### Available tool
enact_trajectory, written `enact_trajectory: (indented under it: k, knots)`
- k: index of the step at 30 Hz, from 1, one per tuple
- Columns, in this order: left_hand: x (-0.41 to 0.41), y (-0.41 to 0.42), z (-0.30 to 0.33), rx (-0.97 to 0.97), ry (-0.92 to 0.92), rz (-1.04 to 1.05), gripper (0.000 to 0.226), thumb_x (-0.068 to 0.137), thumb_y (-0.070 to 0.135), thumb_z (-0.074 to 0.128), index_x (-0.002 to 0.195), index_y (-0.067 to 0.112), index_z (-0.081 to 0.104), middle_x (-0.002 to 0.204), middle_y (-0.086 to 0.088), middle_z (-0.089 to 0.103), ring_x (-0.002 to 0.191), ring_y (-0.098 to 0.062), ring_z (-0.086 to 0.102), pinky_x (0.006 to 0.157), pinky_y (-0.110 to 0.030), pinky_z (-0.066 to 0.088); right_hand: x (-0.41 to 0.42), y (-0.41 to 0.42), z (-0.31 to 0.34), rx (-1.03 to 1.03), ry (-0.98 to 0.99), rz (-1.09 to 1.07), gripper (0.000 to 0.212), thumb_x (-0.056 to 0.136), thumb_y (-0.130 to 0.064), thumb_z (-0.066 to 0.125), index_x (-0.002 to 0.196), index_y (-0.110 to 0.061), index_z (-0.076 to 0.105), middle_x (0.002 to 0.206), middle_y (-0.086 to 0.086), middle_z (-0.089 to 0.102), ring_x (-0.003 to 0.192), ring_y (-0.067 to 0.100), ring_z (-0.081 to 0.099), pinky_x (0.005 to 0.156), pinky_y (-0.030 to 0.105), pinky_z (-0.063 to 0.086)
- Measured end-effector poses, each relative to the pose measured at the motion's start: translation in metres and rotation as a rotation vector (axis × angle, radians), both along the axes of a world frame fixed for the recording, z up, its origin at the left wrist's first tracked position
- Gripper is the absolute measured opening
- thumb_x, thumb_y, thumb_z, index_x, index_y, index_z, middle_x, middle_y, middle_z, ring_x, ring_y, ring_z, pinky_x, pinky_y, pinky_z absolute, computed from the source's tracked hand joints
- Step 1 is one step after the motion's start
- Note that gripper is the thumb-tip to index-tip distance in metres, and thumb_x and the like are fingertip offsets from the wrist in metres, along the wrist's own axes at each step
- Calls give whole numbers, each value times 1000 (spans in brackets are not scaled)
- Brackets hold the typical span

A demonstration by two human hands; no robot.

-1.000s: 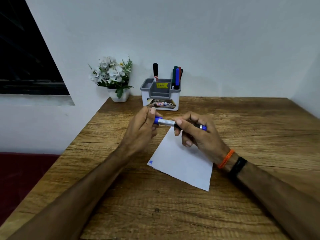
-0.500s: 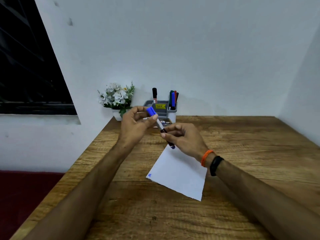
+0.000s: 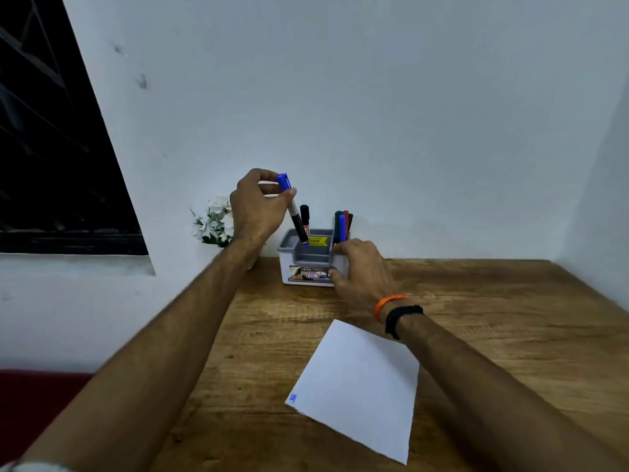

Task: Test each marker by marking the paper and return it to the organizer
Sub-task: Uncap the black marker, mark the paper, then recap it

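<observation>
Tilting blue marker (image 3: 292,208), cap up, left hand (image 3: 256,206), over organizer (image 3: 308,258)

A home desk corner: wooden table (image 3: 493,321) against plain white walls, flower pot (image 3: 214,223) centre-left, dark barred window (image 3: 51,148) upper left

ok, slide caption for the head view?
Left hand lowers blue-capped marker into the organizer while right hand steadies it.

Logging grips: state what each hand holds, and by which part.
Left hand pinches the blue-capped marker near its cap. Right hand grips the organizer at its front right corner.
</observation>
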State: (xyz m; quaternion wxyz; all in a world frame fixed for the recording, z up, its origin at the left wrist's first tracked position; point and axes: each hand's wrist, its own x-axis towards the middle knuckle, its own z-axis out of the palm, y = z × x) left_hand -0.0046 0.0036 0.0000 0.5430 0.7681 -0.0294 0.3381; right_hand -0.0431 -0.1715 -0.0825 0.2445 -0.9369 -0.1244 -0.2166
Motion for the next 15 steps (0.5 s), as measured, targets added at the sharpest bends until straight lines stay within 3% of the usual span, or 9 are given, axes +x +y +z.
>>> enact_trajectory:
  k: [2,4,6,9,11,15]
  knots:
    - [11,-5,2,32,3,21,33,77,24,81,103,17,62,92,-2,74,74,-13,71,77,-31,58,3,-1,-3,-12,-27,0,41,91,-24,64,130,-14,56,132,6,57,121,24,47,104,36,42]
    - [20,-10,-1,62,10,26,33,79,21,79,106,15,61,91,1,71,66,-3,65,62,-11,51,6,-1,-6,-14,-53,1,38,91,-23,62,128,-15,58,130,5,58,119,22,47,102,35,42]
    - [29,-14,-10,93,29,31,36,80,17,78,110,14,58,89,3,66,61,6,57,48,-2,41,9,-1,-8,-12,-66,1,38,91,-24,62,127,-16,58,128,4,58,119,21,47,102,33,41]
    - [42,-15,-31,218,81,50,40,79,13,78,113,16,57,91,1,66,64,-2,59,47,-8,44,12,-2,-10,-15,-81,3,38,90,-24,63,128,-17,58,128,3,58,120,20,46,102,31,40]
    - [49,-14,-44,370,143,78,40,76,17,80,112,18,61,95,-4,69,74,-12,62,63,-21,54,14,-3,-11,-14,-91,14,39,90,-23,63,128,-17,57,128,3,58,120,19,46,102,31,39]
    - [55,-12,-57,436,179,93,46,75,22,82,117,15,64,105,-9,70,79,-14,60,70,-22,47,15,-4,-15,-18,-96,27,41,90,-22,64,130,-17,56,130,2,57,122,18,45,103,29,39]
